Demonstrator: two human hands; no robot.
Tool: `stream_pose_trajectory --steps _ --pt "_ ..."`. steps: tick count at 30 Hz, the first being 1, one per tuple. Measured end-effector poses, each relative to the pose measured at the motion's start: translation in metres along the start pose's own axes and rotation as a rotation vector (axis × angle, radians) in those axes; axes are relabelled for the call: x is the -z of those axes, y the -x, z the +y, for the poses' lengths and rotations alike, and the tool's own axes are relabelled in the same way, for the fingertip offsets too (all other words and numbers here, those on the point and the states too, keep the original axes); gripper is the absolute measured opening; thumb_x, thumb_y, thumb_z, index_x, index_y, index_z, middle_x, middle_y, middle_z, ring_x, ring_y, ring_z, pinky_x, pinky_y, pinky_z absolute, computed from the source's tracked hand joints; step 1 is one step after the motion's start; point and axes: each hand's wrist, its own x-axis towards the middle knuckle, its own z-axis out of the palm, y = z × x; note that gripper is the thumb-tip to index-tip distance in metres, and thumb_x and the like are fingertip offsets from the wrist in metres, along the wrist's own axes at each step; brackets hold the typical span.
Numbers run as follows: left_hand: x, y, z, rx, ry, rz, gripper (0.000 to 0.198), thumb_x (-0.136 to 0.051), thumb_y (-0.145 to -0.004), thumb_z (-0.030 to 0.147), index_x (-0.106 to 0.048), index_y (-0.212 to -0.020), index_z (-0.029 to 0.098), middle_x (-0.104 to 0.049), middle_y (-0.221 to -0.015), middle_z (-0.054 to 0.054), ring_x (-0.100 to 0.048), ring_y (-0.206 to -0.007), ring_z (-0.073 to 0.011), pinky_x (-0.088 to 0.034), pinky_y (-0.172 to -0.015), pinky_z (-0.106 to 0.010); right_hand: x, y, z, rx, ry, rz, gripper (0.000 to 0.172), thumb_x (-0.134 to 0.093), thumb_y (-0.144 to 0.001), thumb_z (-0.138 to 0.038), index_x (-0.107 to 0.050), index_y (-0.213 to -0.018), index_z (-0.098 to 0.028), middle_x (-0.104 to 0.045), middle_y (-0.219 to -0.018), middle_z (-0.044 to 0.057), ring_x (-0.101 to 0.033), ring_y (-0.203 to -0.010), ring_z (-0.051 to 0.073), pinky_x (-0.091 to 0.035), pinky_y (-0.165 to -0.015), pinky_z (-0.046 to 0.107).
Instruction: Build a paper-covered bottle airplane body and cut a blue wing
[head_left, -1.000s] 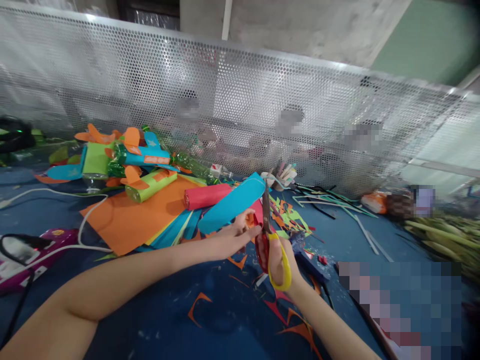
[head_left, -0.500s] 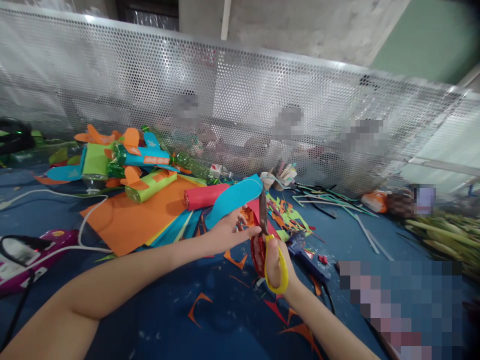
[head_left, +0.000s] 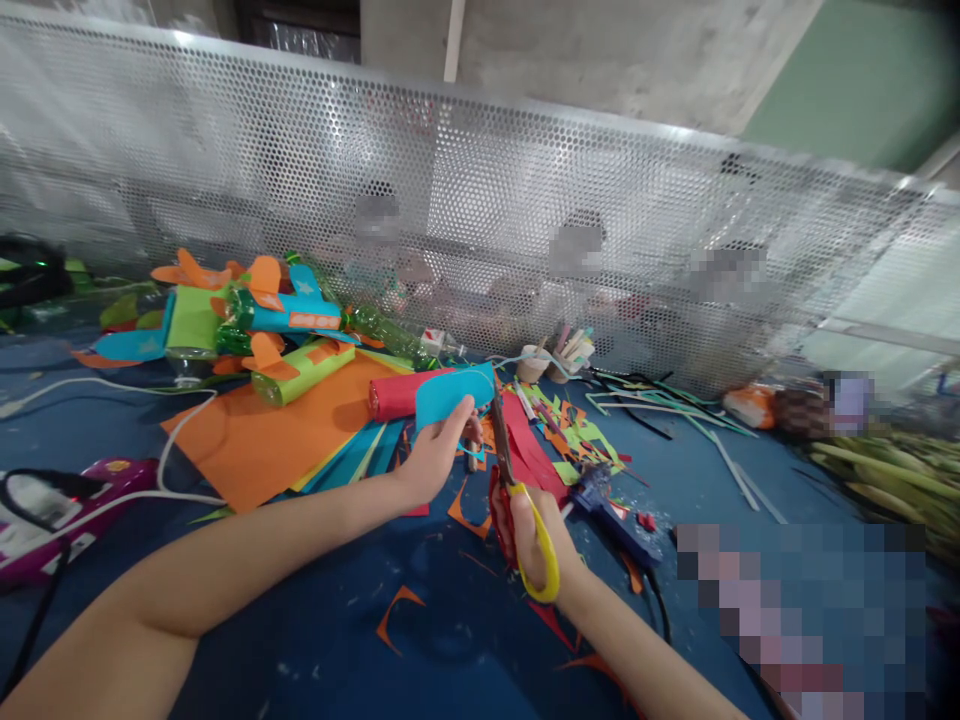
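My left hand (head_left: 439,452) pinches a piece of blue paper (head_left: 450,388) with a rounded left end, thumb on top. In my right hand (head_left: 536,535) are scissors (head_left: 504,440) with one yellow and one red handle; my fingers pass through the loops. The blades point up and away from me, and their tips reach the right edge of the blue paper. Behind the paper lies a bottle wrapped in red paper (head_left: 391,396), partly covered. Red paper (head_left: 532,445) rests on the table just right of the blades.
Sheets of orange paper (head_left: 259,435) and bottle models with coloured fins (head_left: 285,312) lie at left. A glue gun (head_left: 611,515) is right of my hand. Paper scraps (head_left: 589,430), a cup of pens (head_left: 571,355) and a purple power strip (head_left: 97,520) surround the work. A perforated metal screen (head_left: 480,200) stands behind.
The scissors have moved left and slightly lower with my right hand. The blue paper has turned and shifted, and my left thumb now lies over its face.
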Motion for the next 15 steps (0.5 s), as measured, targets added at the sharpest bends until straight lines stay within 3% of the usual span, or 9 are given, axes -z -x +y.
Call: stream_pose_trajectory --steps 6,15 --pt "0.000 0.000 -0.002 0.004 -0.039 0.070 0.038 -0.049 -0.078 0.053 -0.057 -0.068 0.017 -0.059 -0.066 -0.002 -0.057 -0.069 -0.0162 -0.048 -0.068 -0.028 0.000 -0.001 -0.001 0.034 -0.054 -0.062 0.058 -0.016 -0.089 -0.054 -0.049 -0.056 -0.020 -0.059 -0.053 0.004 -0.055 -0.050 0.014 -0.042 -0.052 0.024" --pt "-0.001 0.004 -0.006 -0.036 -0.225 0.133 0.041 -0.048 -0.076 0.058 -0.060 -0.070 0.020 -0.064 -0.073 -0.002 -0.059 -0.077 -0.0192 -0.046 -0.076 -0.030 0.007 -0.001 -0.014 0.142 0.040 -0.057 0.061 -0.012 -0.090 -0.052 -0.058 -0.069 -0.019 -0.061 -0.068 0.008 -0.056 -0.062 0.017 -0.042 -0.062 0.028"
